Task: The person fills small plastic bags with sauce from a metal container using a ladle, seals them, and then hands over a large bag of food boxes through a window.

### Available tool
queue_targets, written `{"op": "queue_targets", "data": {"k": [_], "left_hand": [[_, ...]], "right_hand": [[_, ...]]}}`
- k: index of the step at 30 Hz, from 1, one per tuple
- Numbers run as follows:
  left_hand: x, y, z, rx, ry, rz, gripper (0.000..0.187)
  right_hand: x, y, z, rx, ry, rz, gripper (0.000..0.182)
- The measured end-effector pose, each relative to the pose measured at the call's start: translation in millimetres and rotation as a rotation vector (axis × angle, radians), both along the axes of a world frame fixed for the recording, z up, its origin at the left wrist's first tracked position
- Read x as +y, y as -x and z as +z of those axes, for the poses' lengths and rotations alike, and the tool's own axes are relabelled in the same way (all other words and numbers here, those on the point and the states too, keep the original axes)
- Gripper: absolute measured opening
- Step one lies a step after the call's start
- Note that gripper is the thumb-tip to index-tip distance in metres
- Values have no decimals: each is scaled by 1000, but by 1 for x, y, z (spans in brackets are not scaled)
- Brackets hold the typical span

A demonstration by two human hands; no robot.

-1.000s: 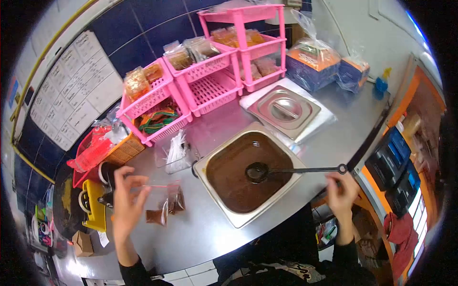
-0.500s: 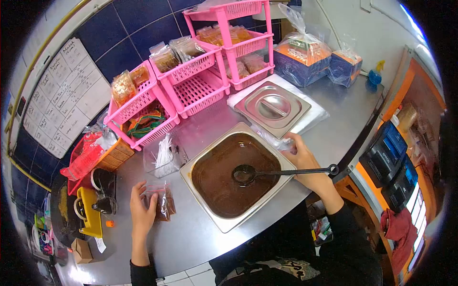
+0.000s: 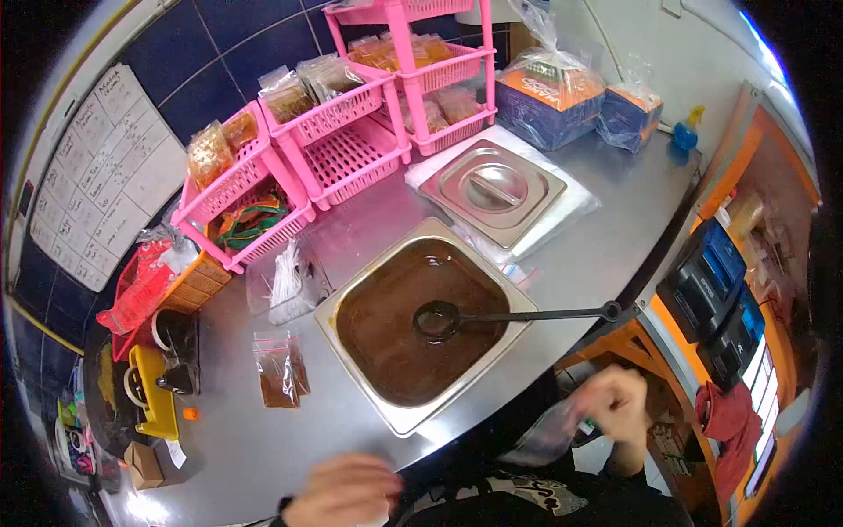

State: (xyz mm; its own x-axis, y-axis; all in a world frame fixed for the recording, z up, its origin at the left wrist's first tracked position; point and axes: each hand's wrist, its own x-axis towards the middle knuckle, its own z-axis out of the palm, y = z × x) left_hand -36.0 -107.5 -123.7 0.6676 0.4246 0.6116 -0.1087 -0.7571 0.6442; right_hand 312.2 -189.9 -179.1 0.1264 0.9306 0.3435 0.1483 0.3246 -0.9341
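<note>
My right hand is off the table's front edge, its fingers closed on a clear plastic bag that hangs down toward my lap. My left hand is low at the front of the table, smeared by motion, so its fingers cannot be made out. Between and beyond them sits a steel pan of brown sauce. A black ladle rests in the sauce, its handle lying across the right rim. Filled zip bags of brown sauce lie on the table left of the pan.
A steel lid rests on plastic bags behind the pan. Pink racks with filled bags line the wall. Left are a tub of white sticks and a yellow tape dispenser. Card terminals stand right.
My left hand has left the filled zip bags and come toward my body. My right hand has pulled back from beside the lid, now with a clear bag. The view has shifted slightly.
</note>
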Motion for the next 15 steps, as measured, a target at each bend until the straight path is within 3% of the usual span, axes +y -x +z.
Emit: {"op": "queue_targets", "data": {"k": [1,2,3,4,6,7,10,13,15], "left_hand": [[-8,-11,-13,137,-3,-117,19],[-26,-39,-29,23,149,-36,49],[-32,-65,-16,112,214,50,66],[-37,-77,-21,108,217,26,66],[-43,-91,-36,85,725,110,59],[-46,-93,-40,59,803,108,40],[-44,-92,-56,-129,981,105,37],[-41,-92,-58,-149,1011,186,34],[-39,-89,-55,-159,1002,200,35]], "right_hand": [[-2,14,11,30,44,102,9],[-4,19,14,-89,73,198,13],[-1,32,27,-35,67,239,14],[0,40,29,-31,104,256,13],[6,43,34,-112,85,244,13],[7,44,38,-144,109,201,13],[7,45,30,-58,178,99,12],[8,40,16,9,103,166,6],[5,33,8,299,105,201,10]]}}
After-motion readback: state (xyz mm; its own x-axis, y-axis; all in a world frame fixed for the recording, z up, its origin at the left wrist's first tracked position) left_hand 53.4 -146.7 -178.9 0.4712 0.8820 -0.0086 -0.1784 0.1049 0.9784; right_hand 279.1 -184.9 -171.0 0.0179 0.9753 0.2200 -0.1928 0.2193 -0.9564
